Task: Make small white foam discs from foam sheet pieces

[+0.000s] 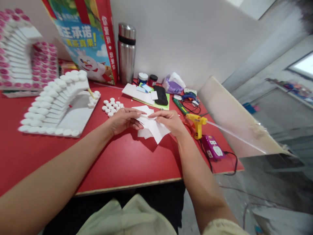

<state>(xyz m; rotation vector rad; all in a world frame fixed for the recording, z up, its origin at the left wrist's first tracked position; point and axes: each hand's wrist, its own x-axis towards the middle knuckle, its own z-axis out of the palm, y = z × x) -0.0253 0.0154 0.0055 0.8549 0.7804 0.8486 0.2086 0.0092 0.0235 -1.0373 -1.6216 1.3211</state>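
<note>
Over the red table (pixel 127 160) both my hands hold a small stack of white foam sheets (pixel 153 127). My left hand (pixel 124 119) curls its fingers round the stack's left edge. My right hand (pixel 168 120) pinches the top piece from the right, thumb and fingers pressed together. A few more white sheets (pixel 143 109) lie flat just behind the hands. A cluster of small white round pieces (pixel 112 106) sits to the left of the hands.
A white stepped foam model (pixel 58 104) stands at left, a pink-dotted one (pixel 22 55) behind it. A yellow glue gun (pixel 198 124) and purple power strip (pixel 212 147) lie right of my hands. A steel flask (pixel 126 54), colourful box (pixel 85 39) and a white board (pixel 234 117) stand around the back and right.
</note>
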